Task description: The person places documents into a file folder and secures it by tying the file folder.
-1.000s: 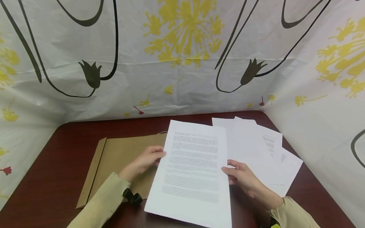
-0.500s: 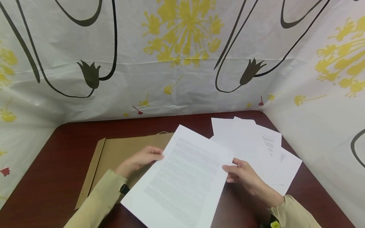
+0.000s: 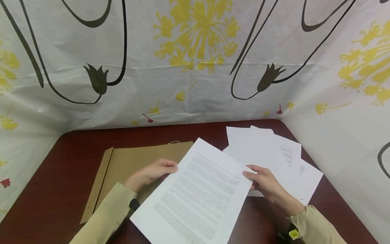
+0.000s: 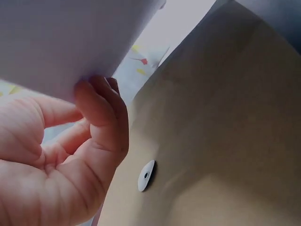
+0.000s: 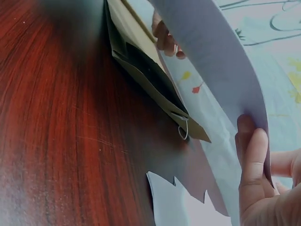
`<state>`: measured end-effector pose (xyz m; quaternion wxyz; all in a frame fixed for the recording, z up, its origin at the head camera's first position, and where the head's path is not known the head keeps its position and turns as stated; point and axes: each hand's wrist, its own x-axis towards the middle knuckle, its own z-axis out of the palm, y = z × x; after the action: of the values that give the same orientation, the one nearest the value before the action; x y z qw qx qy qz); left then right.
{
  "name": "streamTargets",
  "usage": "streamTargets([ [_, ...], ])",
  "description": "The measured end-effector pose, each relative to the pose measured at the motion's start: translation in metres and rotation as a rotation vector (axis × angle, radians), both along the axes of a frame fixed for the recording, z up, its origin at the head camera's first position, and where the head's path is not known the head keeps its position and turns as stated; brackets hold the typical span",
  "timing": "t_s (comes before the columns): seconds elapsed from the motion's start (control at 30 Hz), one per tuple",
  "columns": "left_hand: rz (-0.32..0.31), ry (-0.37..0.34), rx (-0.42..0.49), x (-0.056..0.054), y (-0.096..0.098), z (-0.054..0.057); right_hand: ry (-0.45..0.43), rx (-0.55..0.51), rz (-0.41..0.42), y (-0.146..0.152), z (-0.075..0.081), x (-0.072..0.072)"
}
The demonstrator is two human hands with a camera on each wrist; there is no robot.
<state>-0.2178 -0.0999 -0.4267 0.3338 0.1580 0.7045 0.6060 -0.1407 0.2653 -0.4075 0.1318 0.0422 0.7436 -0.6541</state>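
Note:
Both hands hold a printed sheet of paper (image 3: 195, 203) tilted above the table; whether it is one sheet or a thin stack I cannot tell. At its left edge the left hand (image 3: 152, 173) pinches it between thumb and fingers. The right hand (image 3: 268, 184) grips the right edge near the upper corner. Under the left hand lies a brown paper document envelope (image 3: 131, 162), partly covered by the sheet. A white button (image 4: 146, 175) shows on it in the left wrist view. Its mouth gapes in the right wrist view, with a string (image 5: 183, 129) at the edge.
Several loose white papers (image 3: 262, 149) lie fanned and overlapping at the right of the dark red wooden table (image 3: 45, 189). A patterned white curtain (image 3: 137, 51) stands along the back and both sides. A dark strap (image 3: 134, 204) sits at the left sleeve.
The held sheet has turned clockwise, its top going right and its lower end left. The right hand has slid up toward the corner. Envelope and loose papers stay put.

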Motion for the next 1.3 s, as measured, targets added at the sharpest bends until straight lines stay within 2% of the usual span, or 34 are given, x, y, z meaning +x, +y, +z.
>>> streamTargets([
  [0.1, -0.027, -0.025, 0.036, 0.0, -0.004, -0.001, -0.013, -0.034, -0.034, 0.003, -0.001, 0.0],
  [0.23, -0.084, 0.001, 0.07, 0.001, -0.018, -0.002, -0.021, -0.056, -0.102, 0.01, -0.002, 0.001],
  [0.4, -0.077, -0.015, 0.104, 0.007, -0.038, -0.004, -0.028, -0.109, -0.199, 0.02, -0.003, 0.002],
  [0.53, -0.021, -0.068, 0.17, 0.01, -0.047, -0.006, -0.031, -0.141, -0.248, 0.023, -0.003, 0.003],
  [0.63, 0.052, -0.097, 0.211, 0.014, -0.047, -0.006, -0.035, -0.164, -0.279, 0.023, -0.003, 0.004],
  [0.73, 0.132, -0.139, 0.247, 0.019, -0.044, -0.008, -0.047, -0.193, -0.311, 0.021, -0.004, 0.005],
  [0.9, 0.218, -0.199, 0.276, 0.025, -0.032, -0.011, -0.061, -0.204, -0.355, 0.021, -0.007, 0.008],
  [1.17, 0.279, -0.132, 0.222, 0.018, -0.024, -0.013, -0.053, -0.28, -0.372, 0.021, -0.015, 0.017],
  [1.3, 0.328, -0.126, 0.199, 0.013, -0.022, -0.013, -0.071, -0.242, -0.378, 0.019, -0.018, 0.023],
])
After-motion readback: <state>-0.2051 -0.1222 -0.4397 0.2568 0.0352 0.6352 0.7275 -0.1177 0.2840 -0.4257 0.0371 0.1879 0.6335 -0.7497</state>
